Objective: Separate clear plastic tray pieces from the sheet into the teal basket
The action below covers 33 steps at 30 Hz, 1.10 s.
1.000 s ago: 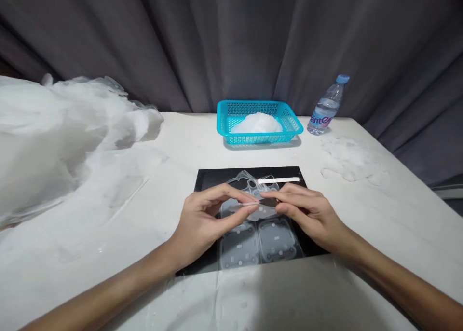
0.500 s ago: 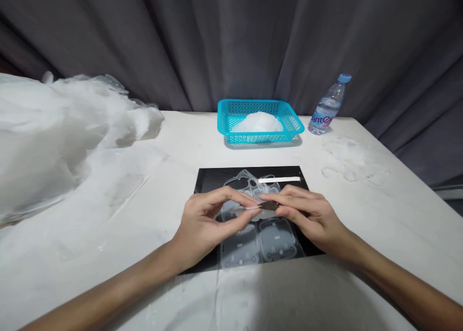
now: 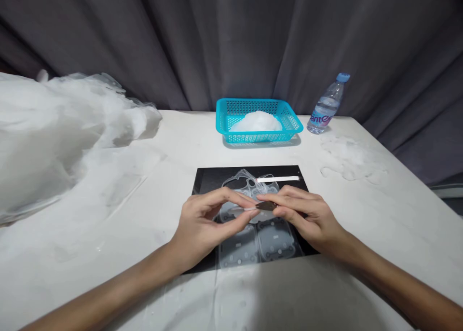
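Observation:
My left hand (image 3: pixel 208 222) pinches a small translucent, whitish plastic piece (image 3: pixel 238 209) by its edge, thumb below and fingers above. In my right hand (image 3: pixel 309 215), a short dark pointed metal tool (image 3: pixel 266 205) is gripped between thumb and fingers. Its tip meets the piece's edge at my left fingertips; whether it is a blade or tweezers I cannot make out. Beneath both hands lies a clear moulded plastic sheet (image 3: pixel 238 246) with rounded square shapes, resting on a black mat (image 3: pixel 208 175). Scraps of clear trimming (image 3: pixel 238 177) curl at the sheet's far end.
A slim white stick (image 3: pixel 278 179) lies across the mat's far right. Behind stands a blue basket (image 3: pixel 260 137) holding a whitish heap (image 3: pixel 258 122). A water bottle (image 3: pixel 325 106) is to its right, near clear scraps (image 3: pixel 352 159). A large translucent plastic pile (image 3: pixel 61 123) covers the left.
The whole view has shifted very slightly. Both hands keep the same grip, with the dark tool's tip still at the edge of the plastic piece.

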### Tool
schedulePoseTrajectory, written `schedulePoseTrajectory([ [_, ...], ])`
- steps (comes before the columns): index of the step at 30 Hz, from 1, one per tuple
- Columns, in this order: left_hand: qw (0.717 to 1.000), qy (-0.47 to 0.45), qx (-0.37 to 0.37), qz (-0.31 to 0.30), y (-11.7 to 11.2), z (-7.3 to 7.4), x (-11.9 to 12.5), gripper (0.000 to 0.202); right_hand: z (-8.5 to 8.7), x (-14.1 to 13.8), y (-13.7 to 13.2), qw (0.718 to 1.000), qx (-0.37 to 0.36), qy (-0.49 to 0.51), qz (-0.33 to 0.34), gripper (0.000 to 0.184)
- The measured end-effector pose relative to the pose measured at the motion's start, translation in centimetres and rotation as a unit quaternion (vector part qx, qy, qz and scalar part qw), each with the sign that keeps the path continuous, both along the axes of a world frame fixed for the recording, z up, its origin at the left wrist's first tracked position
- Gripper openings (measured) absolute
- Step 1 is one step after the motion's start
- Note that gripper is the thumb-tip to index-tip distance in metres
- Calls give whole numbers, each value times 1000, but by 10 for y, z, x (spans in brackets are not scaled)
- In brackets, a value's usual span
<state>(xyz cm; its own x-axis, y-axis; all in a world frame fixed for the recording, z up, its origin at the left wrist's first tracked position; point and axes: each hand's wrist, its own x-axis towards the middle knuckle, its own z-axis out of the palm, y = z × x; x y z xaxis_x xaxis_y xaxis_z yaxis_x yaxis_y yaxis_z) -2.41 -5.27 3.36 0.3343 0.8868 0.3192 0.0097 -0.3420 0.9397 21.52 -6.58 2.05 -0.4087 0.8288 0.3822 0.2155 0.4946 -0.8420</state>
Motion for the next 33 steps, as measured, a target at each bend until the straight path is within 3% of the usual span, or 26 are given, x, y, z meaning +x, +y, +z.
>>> schedulePoseTrajectory([
  [7, 1000, 4, -13, 11, -1, 1, 1, 10, 1, -4, -2, 999, 35, -1, -20, 32],
  [16, 1000, 0, -21, -3, 1, -2, -1, 11, 6, 20, 24, 988, 29, -31, -151, 23],
  [20, 1000, 2, -10, -5, 2, -2, -3, 13, 1, 41, 43, 976, 27, -47, -211, 33],
  [22, 1000, 4, 1, -8, 2, -2, -3, 14, 1, 45, 45, 980, 17, -54, -190, 35],
  [28, 1000, 6, 28, -13, 4, -2, -4, 19, 14, 31, 22, 997, 30, -68, -12, 28],
  [33, 999, -5, 43, -27, 4, -4, -3, 24, 16, 19, 12, 998, 41, -46, 34, 30],
])
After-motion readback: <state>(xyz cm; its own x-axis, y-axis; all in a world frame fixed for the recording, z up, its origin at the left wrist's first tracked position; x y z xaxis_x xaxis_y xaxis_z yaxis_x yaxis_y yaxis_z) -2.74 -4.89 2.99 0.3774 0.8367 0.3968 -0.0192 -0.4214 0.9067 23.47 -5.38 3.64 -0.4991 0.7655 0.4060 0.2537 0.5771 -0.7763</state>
